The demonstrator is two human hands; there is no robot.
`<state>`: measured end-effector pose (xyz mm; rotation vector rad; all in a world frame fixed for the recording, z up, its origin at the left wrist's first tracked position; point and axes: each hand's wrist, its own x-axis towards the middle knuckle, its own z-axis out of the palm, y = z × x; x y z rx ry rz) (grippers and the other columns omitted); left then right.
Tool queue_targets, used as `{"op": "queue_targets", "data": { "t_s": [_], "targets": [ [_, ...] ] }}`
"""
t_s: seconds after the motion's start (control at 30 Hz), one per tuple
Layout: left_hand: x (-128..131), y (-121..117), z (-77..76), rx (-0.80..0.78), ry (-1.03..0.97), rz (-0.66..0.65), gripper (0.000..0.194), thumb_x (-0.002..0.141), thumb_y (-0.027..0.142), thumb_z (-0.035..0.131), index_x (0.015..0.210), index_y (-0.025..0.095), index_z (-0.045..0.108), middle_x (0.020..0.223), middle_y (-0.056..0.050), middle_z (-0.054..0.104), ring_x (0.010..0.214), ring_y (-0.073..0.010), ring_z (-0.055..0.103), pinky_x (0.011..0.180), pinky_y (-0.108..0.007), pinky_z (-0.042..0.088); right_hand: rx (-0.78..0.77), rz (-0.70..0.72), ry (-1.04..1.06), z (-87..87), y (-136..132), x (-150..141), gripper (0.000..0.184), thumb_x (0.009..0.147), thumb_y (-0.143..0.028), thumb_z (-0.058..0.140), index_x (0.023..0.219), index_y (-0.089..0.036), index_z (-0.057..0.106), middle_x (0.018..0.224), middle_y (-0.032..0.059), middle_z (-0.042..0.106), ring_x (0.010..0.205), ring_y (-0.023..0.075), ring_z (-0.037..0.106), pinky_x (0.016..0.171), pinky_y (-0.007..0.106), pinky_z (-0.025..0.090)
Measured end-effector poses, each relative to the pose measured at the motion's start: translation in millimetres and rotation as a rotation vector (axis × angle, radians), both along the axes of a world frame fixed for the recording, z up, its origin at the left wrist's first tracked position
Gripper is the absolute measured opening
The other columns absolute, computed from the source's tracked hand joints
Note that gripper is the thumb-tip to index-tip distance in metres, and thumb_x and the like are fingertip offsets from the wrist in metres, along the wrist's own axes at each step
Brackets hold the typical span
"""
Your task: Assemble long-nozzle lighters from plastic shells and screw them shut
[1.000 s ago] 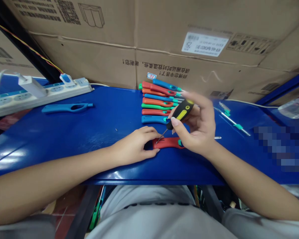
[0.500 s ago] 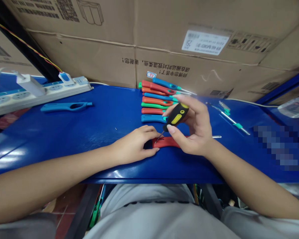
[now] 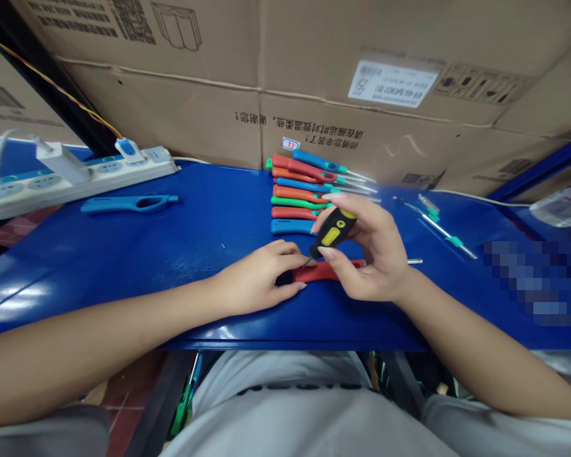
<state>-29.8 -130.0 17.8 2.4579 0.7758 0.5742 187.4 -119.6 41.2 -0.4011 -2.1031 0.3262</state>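
Note:
My right hand (image 3: 368,254) is closed around a small black and yellow screwdriver (image 3: 332,231), its thin tip angled down onto the left end of a red tool handle (image 3: 321,271) lying on the blue table (image 3: 171,254). The fingers of my left hand (image 3: 259,277) curl around that same left end and pin it to the tabletop. A metal shaft (image 3: 413,261) sticks out to the right of my right hand.
Several red, orange, green and blue handled tools (image 3: 302,190) lie stacked behind my hands. A lone blue handle (image 3: 128,204) rests at the left near a white power strip (image 3: 71,174). Loose metal parts (image 3: 440,225) lie at the right. Cardboard boxes (image 3: 290,76) stand behind.
My right hand has lowered and shifted slightly left with the screwdriver, bringing it closer to the red handle. My left hand has stayed in place.

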Motion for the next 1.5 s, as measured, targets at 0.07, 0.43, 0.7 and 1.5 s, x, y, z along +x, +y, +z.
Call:
{"op": "queue_targets", "data": {
  "t_s": [0.07,0.43,0.7,1.5],
  "targets": [
    [0.4,-0.1,0.6,-0.004,0.002,0.002,0.024,0.092,0.019,0.064,0.115,0.016,0.068,0.108,-0.009,0.066,0.101,-0.0233,0.061,0.091,-0.036,0.051,0.068,-0.011,-0.025,1.0,2.1,0.5,0.068,0.091,-0.015,0.063,0.152,-0.028,0.035,0.142,0.0099,0.059,0.118,0.0229,0.066,0.08,0.034,0.064],
    [2.0,0.5,1.0,-0.073,-0.031,0.031,0.034,0.09,0.02,0.067,0.125,0.018,0.067,0.114,-0.009,0.066,0.107,-0.0231,0.063,0.099,-0.039,0.05,0.072,-0.262,-0.261,47.8,-4.2,-6.1,0.034,0.102,-0.02,0.048,0.136,-0.022,0.052,0.131,0.0084,0.067,0.111,0.0208,0.069,0.093,0.036,0.059],
    [1.4,-0.4,-1.6,-0.041,-0.023,0.033,0.035,0.09,0.019,0.067,0.125,0.019,0.066,0.116,-0.009,0.067,0.11,-0.0243,0.063,0.1,-0.039,0.051,0.323,-0.387,-0.367,51.0,-6.7,-3.6,0.024,0.098,-0.028,0.061,0.119,-0.017,0.064,0.106,0.0064,0.075,0.092,0.0184,0.072,0.073,0.028,0.057],
    [0.4,0.5,0.7,-0.048,0.024,0.044,0.035,0.092,0.024,0.066,0.127,0.018,0.065,0.119,-0.011,0.065,0.115,-0.0261,0.061,0.104,-0.043,0.049,0.009,-0.222,-0.149,34.5,5.0,-0.6,0.03,0.102,-0.03,0.052,0.131,-0.024,0.058,0.125,0.0045,0.071,0.095,0.0175,0.074,0.08,0.03,0.062]
  ]
}}
